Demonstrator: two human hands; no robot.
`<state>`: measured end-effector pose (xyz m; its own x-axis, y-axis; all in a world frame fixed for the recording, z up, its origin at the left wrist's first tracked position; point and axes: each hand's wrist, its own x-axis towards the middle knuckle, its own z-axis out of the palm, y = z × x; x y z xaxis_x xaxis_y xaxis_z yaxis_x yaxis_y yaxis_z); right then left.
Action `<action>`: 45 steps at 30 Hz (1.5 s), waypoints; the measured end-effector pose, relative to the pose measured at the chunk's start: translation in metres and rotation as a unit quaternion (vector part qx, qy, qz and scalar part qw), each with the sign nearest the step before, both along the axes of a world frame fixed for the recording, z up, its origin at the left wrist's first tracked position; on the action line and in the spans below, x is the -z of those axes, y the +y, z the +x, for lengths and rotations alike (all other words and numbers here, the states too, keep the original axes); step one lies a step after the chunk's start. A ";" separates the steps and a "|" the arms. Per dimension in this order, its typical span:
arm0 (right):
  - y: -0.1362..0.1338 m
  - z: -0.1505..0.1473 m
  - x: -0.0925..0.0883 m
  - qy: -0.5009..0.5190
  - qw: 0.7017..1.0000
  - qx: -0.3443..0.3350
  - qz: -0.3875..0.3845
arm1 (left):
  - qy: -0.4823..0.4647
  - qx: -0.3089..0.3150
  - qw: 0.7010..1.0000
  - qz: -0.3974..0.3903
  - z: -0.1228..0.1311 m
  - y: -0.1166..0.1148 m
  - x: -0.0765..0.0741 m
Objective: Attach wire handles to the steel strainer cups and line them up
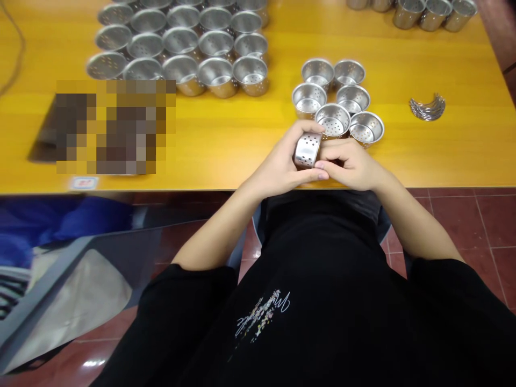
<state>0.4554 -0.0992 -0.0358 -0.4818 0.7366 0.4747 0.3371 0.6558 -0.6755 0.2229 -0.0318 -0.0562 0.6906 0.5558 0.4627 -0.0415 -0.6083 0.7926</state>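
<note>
Student: Where was the held cup point(308, 150), and in what grip?

Instructor: It was tipped on its side near the centre of the frame, at the near edge of the surface point(226, 145). The left hand point(284, 156) was curved partly closed about it, fingers above and thumb below. The right hand point(357, 164) had bent fingers at the cup's right side; whether it gripped too could not be told.

Student: What could have gone wrong from there?

Instructor: A slip seemed the chief risk: smooth metal might have rolled free if the left thumb relaxed, then dropped past the edge. A careless lift could also have knocked the group of six cups point(332, 122) just beyond.

Student: And the containers?

Instructor: Those six stood mouths up, right of upper centre, their perforated floors in sight. The block of cups point(180, 40), upper left, stood in rows, likewise open, though blur hid some interiors. The held cup's inside could not be seen. A bundle of curved wires point(428, 112) lay directly on the surface, upper right.
</note>
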 end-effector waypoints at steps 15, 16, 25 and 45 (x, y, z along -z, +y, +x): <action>-0.003 -0.003 -0.002 0.023 0.993 0.050 0.108 | -0.024 -0.019 1.000 -0.007 0.001 0.000 0.004; -0.003 -0.003 -0.003 0.023 0.992 0.052 0.111 | -0.027 -0.020 0.999 -0.006 0.001 0.000 0.005; -0.001 -0.002 -0.004 0.046 0.988 0.048 0.137 | -0.042 -0.024 0.999 0.021 0.003 0.003 0.008; -0.001 -0.003 0.004 0.078 0.981 0.091 0.153 | -0.083 -0.048 0.995 0.040 0.001 0.013 0.017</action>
<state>0.4526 -0.1003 -0.0397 -0.2603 0.6154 0.7440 0.3751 0.7745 -0.5093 0.2238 -0.0184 -0.0727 0.5460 0.5722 0.6119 -0.1060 -0.6774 0.7280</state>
